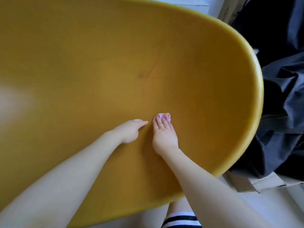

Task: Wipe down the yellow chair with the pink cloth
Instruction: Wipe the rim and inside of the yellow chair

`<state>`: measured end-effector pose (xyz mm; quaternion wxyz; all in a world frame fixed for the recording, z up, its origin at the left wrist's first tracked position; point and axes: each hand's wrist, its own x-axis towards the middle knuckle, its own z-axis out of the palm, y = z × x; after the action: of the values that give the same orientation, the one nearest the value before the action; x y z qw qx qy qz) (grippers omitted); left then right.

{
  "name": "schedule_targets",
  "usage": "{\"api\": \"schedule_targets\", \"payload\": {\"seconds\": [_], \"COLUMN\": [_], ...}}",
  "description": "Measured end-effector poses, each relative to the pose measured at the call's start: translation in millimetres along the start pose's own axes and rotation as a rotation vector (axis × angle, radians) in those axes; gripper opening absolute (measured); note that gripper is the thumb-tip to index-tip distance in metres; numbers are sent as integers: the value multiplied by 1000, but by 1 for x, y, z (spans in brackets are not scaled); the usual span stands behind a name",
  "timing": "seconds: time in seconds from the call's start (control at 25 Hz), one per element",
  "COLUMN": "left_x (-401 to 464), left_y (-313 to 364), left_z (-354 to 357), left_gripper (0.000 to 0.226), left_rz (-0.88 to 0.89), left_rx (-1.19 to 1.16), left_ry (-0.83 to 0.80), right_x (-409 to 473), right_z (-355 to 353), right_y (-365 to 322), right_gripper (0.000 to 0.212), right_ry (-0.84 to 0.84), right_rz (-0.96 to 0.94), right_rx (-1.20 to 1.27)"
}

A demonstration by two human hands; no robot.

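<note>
Two hands worked low on the chair [98, 63] seat. Right hand [164, 132] lay flat, fingers straight, pressing the small bunched cloth [164, 116] against the seat, near the middle toward the front edge. Left hand [130, 130] rested just beside it, forefinger extended, other fingers curled, holding nothing. Judged soft, light and limp, apt to wad up; best pinned under flat fingers or pinched at a fold. Seat looked hard, smooth and curved, likely slick. Faint reddish scratches [148, 71] showed further up. Dark fabric [283, 96] heaped to the right; cardboard [246, 183] on pale floor [263, 208].
</note>
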<state>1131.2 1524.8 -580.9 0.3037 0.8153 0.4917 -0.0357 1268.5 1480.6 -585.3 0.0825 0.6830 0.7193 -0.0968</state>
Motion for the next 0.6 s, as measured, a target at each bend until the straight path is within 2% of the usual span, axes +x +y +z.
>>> {"api": "schedule_targets", "payload": {"seconds": [0.08,0.16,0.32,0.44,0.6], "left_x": [-5,-7,-5,6,23], "left_y": [-25,-46,-79,-95,-106], "left_z": [-3,-9,-34,-45,-51], "left_gripper": [60,61,95,120,145], "left_rz": [-49,-99,-222,-281,-357], "left_rx": [24,139,450,580,613], "left_ry": [7,12,22,79,81], "right_x": [9,21,57,88,111], "right_z": [13,10,-20,-23,9], "right_y": [-28,-23,20,13,-53], "right_gripper": [62,63,55,59,60], "right_ry": [-28,2,212,268,207], "right_rz": [-72,-113,71,156,-102], "right_rx": [54,-14,-127,-24,189]}}
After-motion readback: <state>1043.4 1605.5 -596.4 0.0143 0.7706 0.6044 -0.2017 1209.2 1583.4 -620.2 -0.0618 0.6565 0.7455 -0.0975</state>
